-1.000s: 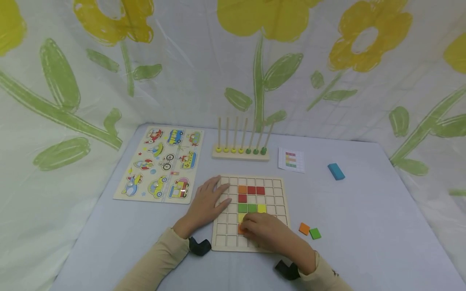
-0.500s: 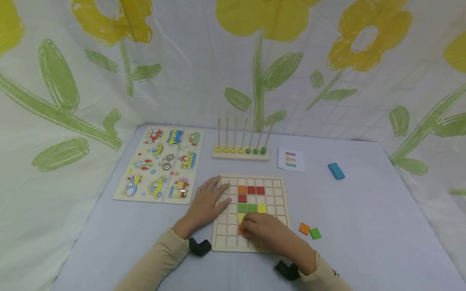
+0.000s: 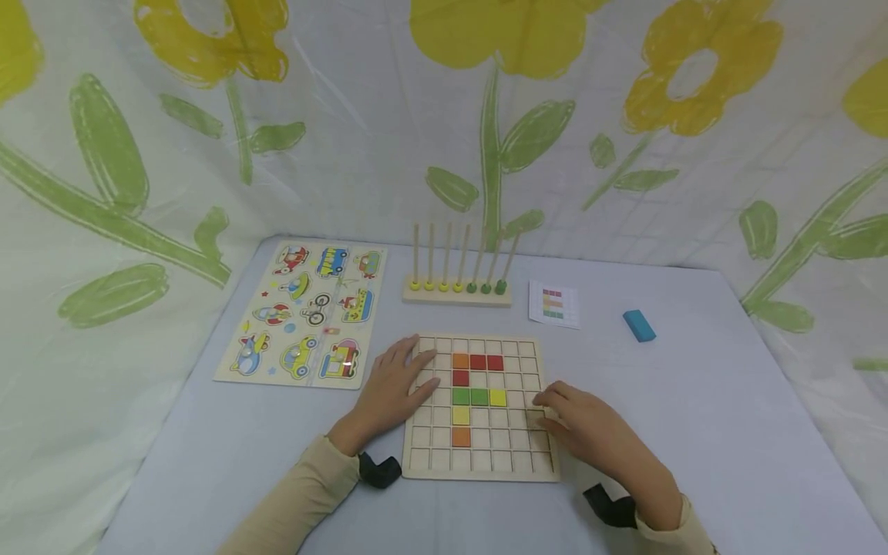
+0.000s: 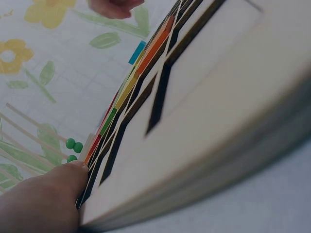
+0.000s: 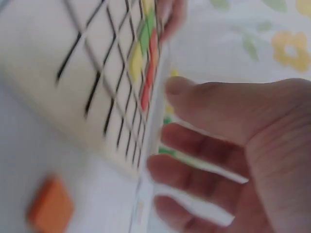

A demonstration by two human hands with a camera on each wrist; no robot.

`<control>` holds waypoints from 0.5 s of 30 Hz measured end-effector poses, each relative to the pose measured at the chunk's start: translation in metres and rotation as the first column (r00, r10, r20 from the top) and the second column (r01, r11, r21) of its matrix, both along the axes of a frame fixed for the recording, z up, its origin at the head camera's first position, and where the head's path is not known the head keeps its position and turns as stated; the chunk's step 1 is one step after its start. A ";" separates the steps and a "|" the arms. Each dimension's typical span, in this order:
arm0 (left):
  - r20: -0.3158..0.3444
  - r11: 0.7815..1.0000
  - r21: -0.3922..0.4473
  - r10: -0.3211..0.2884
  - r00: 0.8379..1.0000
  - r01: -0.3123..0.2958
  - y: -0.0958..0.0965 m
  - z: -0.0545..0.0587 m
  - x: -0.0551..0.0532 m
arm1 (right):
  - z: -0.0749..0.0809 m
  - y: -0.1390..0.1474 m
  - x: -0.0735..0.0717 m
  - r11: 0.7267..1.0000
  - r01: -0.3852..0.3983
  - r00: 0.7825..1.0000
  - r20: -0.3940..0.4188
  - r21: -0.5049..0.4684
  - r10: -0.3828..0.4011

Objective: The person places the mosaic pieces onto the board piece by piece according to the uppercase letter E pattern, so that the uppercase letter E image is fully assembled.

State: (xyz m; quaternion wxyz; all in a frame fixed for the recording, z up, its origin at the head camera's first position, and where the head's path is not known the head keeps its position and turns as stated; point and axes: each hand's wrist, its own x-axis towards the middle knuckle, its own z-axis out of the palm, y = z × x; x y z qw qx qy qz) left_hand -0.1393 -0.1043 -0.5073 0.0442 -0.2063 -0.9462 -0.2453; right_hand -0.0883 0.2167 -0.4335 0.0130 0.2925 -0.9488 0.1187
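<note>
A wooden grid board (image 3: 501, 461) lies on the table with several coloured square tiles set in its cells. Orange (image 3: 461, 361) and red tiles (image 3: 495, 362) sit toward the far side; two green tiles (image 3: 479, 396) and a yellow tile (image 3: 497, 398) share a middle row. Below these are another yellow tile (image 3: 461, 415) and an orange tile (image 3: 461, 437). My left hand (image 3: 391, 389) rests on the board's left edge, fingers spread. My right hand (image 3: 600, 432) hovers by the right edge with loosely bent fingers and nothing between them. A loose orange tile (image 5: 52, 206) lies beneath it on the table.
Behind the board stands a peg rack (image 3: 458, 296) with yellow and green beads. A vehicle picture puzzle (image 3: 301, 312) lies at the back left. A printed pattern card (image 3: 554, 304) and a blue block (image 3: 639, 326) are at the back right.
My right hand has let go of the orange tile near the board's front and moved right, past the edge. It now hides the loose tiles in the head view. My left hand has stayed put.
</note>
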 end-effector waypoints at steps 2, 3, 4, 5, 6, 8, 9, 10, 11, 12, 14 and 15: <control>-0.002 1.000 0.001 -0.002 1.000 0.002 0.000 0.000 0.000 | 0.001 0.012 0.004 0.996 0.074 0.996 0.055 0.042 -0.076; -0.002 1.000 0.002 -0.002 1.000 0.002 0.000 0.000 0.000 | 0.002 0.017 0.006 0.993 0.099 0.991 0.081 0.059 -0.104; -0.002 1.000 0.004 -0.003 1.000 0.003 0.000 0.000 0.000 | 0.001 0.022 0.008 0.989 0.123 0.986 0.105 0.082 -0.131; -0.003 1.000 0.005 -0.004 1.000 0.004 0.000 0.000 0.000 | 0.001 0.026 0.009 0.986 0.136 0.981 0.128 0.096 -0.148; -0.001 1.000 0.006 -0.003 1.000 0.003 0.000 0.000 0.000 | 0.000 0.029 0.011 0.982 0.151 0.975 0.149 0.109 -0.167; 0.003 1.000 0.006 -0.002 1.000 0.002 0.000 0.000 0.000 | -0.003 0.035 0.014 0.979 0.166 0.967 0.174 0.121 -0.185; 0.005 1.000 0.008 -0.001 1.000 0.001 0.000 0.000 0.000 | -0.005 0.037 0.015 0.977 0.174 0.964 0.180 0.122 -0.194; 0.006 1.000 0.007 -0.001 1.000 0.000 -0.001 0.000 0.000 | -0.006 0.038 0.016 0.975 0.185 0.961 0.184 0.127 -0.206; 0.006 1.000 0.006 0.000 1.000 0.000 0.000 0.001 0.000 | -0.008 0.039 0.016 0.973 0.193 0.959 0.182 0.128 -0.215; 0.007 1.000 0.005 0.001 1.000 -0.001 0.000 0.000 0.000 | -0.010 0.040 0.017 0.971 0.201 0.959 0.177 0.132 -0.223; 0.004 1.000 0.008 0.000 1.000 0.000 0.000 0.000 0.000 | -0.013 0.041 0.017 0.968 0.212 0.959 0.162 0.131 -0.232; 0.004 1.000 0.008 0.000 1.000 0.000 0.000 0.000 0.000 | -0.015 0.041 0.017 0.969 0.214 0.961 0.150 0.127 -0.232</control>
